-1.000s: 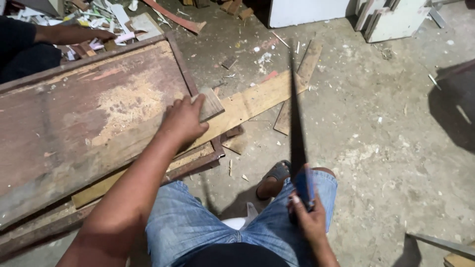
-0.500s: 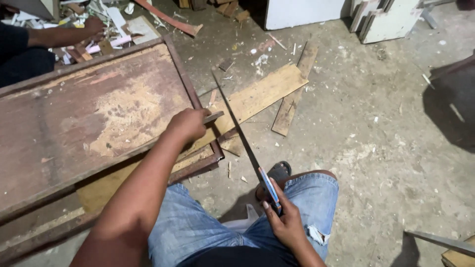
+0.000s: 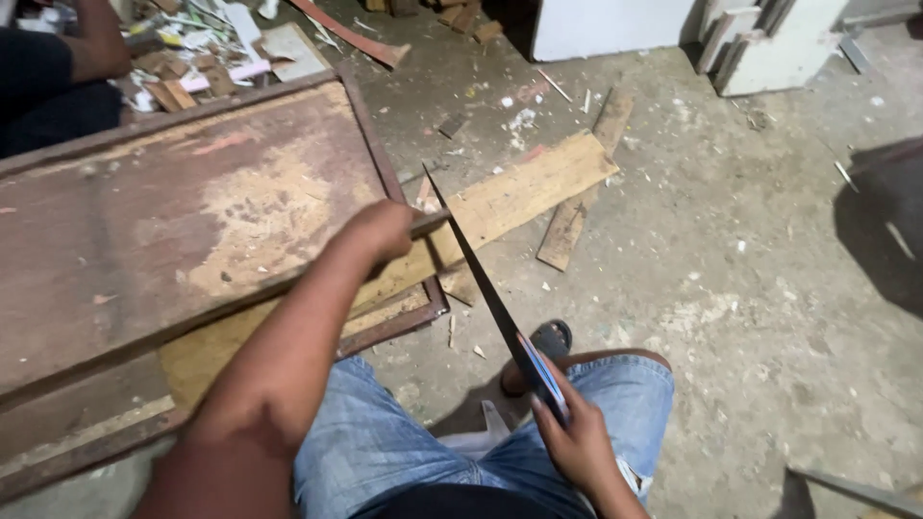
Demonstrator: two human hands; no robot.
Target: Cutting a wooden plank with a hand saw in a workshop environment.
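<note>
Head view
Left hand: my left hand (image 3: 380, 231) is closed down on the pale plank (image 3: 510, 202), pinning it.
Right hand: my right hand (image 3: 575, 444) is wrapped round the blue handle of the handsaw (image 3: 486, 293).
Plank: it lies across the corner of the old brown door panel (image 3: 173, 221), its long axis running up and right onto the concrete floor (image 3: 750, 288).
Saw: the blade slants from my knee up to the plank, its tip just right of my left hand, which is the nearer one.
Other: a person's arm (image 3: 91, 43) lies beyond the panel's far left corner.

Rough woodworking workshop: bare concrete floor (image 3: 750, 288), wood offcuts (image 3: 221, 58), worn wooden panel (image 3: 173, 211), plank (image 3: 519, 192).
</note>
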